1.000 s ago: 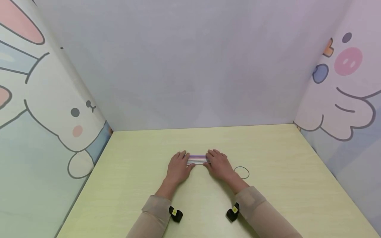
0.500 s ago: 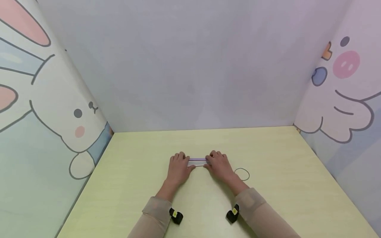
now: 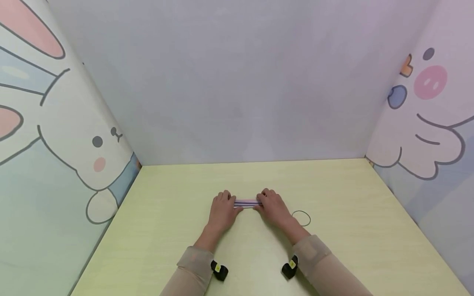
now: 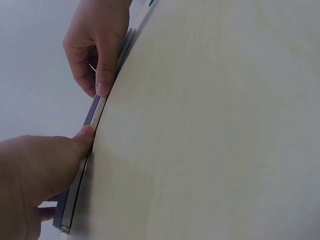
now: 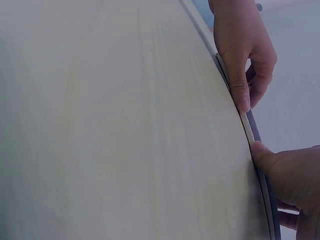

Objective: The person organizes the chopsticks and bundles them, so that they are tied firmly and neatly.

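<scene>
A bundle of thin, straight sticks (image 3: 247,203), purple, pink and pale, lies crosswise on the table. My left hand (image 3: 222,210) grips its left end, thumb in front and fingers curled behind. The other end is held the same way by my right hand (image 3: 275,209). In the left wrist view, the left thumb presses the near side of the sticks (image 4: 75,192), whose ends show at the bottom. From the right wrist, the right hand (image 5: 292,175) pinches the sticks (image 5: 265,195) low down. Much of the bundle is hidden under the hands.
A thin dark loop (image 3: 301,211), like a rubber band or hair tie, lies beside the right wrist. The pale wooden table (image 3: 185,181) meets a plain back wall (image 3: 237,82). Cartoon-printed panels stand at the left (image 3: 74,148) and right (image 3: 437,123).
The sticks have gone from a flat spread row to a narrower, closer bundle. The fingers of both hands have curled more behind them. The dark loop lies where it was.
</scene>
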`<state>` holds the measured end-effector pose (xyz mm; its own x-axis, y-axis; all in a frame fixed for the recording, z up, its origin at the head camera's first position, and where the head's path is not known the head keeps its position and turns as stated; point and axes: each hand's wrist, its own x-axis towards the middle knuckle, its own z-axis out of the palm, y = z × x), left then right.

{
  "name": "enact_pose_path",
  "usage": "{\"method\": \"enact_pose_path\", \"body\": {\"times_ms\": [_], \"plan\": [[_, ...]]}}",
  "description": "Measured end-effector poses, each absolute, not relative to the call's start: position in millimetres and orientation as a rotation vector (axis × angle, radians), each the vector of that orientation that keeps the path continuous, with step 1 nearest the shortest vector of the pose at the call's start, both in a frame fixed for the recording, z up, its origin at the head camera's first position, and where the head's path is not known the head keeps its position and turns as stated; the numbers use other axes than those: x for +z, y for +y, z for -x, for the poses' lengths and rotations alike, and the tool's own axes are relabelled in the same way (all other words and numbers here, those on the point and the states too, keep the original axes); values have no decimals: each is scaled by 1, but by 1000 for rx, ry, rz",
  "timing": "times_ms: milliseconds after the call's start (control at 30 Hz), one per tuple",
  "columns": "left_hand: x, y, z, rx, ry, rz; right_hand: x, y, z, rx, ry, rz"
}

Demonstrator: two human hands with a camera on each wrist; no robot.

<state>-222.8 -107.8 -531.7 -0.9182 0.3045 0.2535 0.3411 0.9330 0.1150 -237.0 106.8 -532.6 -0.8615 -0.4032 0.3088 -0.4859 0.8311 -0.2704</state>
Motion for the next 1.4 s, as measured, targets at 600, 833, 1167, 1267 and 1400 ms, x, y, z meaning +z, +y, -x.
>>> {"method": "enact_pose_path", "body": {"times_ms": [600, 833, 1167, 1267, 1400], "plan": [[-535, -108, 226, -345, -2842, 489, -529, 108, 237, 455, -2735, -698], [-534, -107, 225, -358, -2828, 499, -529, 108, 238, 478, -2677, -739], [-529, -105, 223, -400, -2839, 495, -527, 108, 240, 427, -2723, -721], [-528, -105, 222, -409, -2830, 502, -526, 107, 240, 508, -2744, -709], [-528, -106, 221, -378, -2822, 516, -527, 107, 240, 561, -2709, -741]]}}
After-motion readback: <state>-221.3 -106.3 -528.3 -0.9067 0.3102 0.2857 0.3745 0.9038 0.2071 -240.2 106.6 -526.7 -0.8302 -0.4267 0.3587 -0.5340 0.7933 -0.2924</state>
